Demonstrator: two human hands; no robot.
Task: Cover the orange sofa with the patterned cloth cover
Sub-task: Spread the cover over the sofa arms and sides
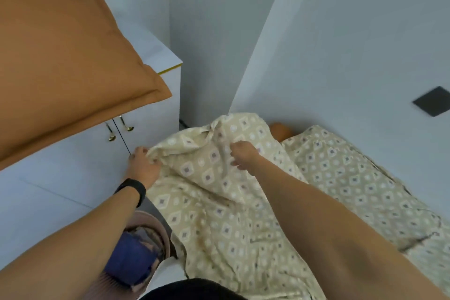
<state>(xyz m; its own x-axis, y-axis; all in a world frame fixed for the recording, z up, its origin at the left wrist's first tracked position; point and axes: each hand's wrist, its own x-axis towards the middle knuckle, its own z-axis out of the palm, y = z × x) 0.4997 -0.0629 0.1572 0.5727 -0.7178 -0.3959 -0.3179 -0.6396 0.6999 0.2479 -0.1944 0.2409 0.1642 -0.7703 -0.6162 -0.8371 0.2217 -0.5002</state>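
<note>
A beige cloth cover point(219, 202) with a diamond pattern lies spread and rumpled over the sofa. Only a small orange patch of the sofa point(281, 131) shows at the back, against the wall. My left hand point(142, 162), with a black band on its wrist, grips the bunched left edge of the cover beside the white cabinet. My right hand point(243, 153) pinches a raised fold of the cover near its far end. The rest of the sofa is hidden under the cloth.
A large orange cushion point(63, 56) rests on a white cabinet point(151, 129) with gold handles at the left. White walls close the corner behind. A basket with blue cloth point(136, 256) stands on the floor below my left arm. A dark square plate point(432, 100) sits on the right wall.
</note>
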